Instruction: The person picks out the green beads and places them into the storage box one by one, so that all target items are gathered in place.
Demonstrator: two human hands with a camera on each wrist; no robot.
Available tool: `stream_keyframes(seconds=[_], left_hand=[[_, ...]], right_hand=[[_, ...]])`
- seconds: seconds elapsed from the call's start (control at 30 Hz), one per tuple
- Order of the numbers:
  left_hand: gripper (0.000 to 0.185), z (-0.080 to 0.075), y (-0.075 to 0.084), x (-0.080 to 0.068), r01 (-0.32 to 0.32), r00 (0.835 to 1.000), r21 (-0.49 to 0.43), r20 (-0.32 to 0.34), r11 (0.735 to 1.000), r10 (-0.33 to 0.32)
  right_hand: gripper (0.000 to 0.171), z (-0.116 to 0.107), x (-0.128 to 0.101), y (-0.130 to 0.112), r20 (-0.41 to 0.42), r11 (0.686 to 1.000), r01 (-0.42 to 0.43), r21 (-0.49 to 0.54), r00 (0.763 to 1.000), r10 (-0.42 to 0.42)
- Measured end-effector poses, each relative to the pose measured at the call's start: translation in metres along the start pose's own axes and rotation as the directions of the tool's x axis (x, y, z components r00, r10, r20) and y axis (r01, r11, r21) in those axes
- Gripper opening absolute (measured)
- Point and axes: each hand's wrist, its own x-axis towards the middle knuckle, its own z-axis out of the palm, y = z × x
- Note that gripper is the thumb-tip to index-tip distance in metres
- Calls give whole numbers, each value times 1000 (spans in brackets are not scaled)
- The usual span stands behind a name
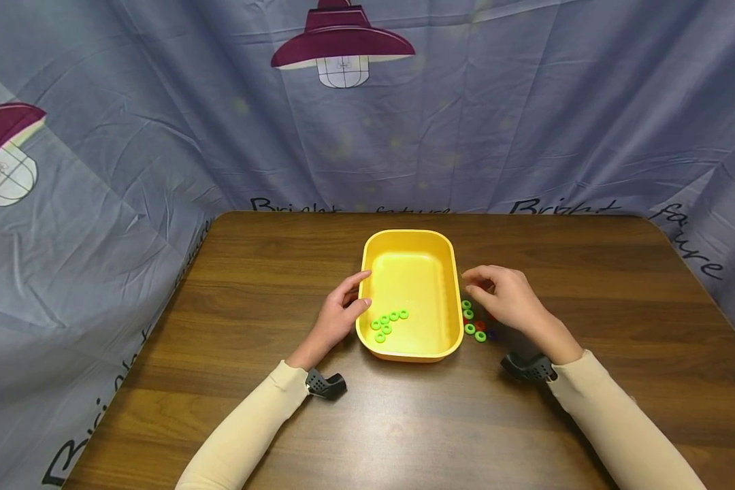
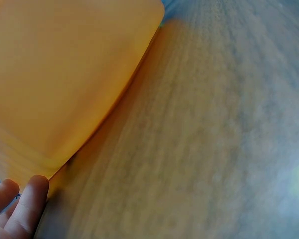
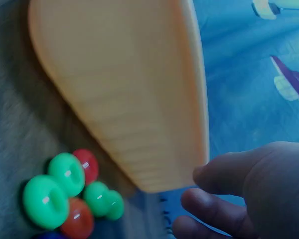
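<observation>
A yellow plastic tray [image 1: 407, 233] stands in the middle of the wooden table [image 1: 588, 272], with several green rings [image 1: 388, 320] inside near its front left. My left hand [image 1: 341, 309] rests against the tray's left wall [image 2: 65, 74], fingers [image 2: 27, 204] fairly straight, thumb on the wall. My right hand [image 1: 501, 296] hovers just right of the tray [image 3: 129, 89] with loosely curled fingers [image 3: 229, 172]; nothing shows between them. Under it lies a small pile of green rings [image 3: 67, 172] and red rings [image 3: 87, 164], seen in the head view as the loose rings [image 1: 474, 325].
Grey-blue cloth printed with lamps [image 1: 343, 47] hangs behind and beside the table. A black wrist camera mount [image 1: 326, 384] sits on the left wrist, and another mount [image 1: 527, 367] on the right. Bare wood lies left, right and in front of the tray.
</observation>
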Motion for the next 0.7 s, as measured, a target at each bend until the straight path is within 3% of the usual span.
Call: stream_keyframes(seconds=[0.3,0.7], left_hand=[[54,0,-1,0,-2,1000,2,0,1000,2],[53,-1,-2,0,6,1000,13,-6,1000,-6]], right_hand=[[22,10,-3,13,115,998,47,-39,993,-42],[24,16,-5,16,124,987,141,-82,984,-130]])
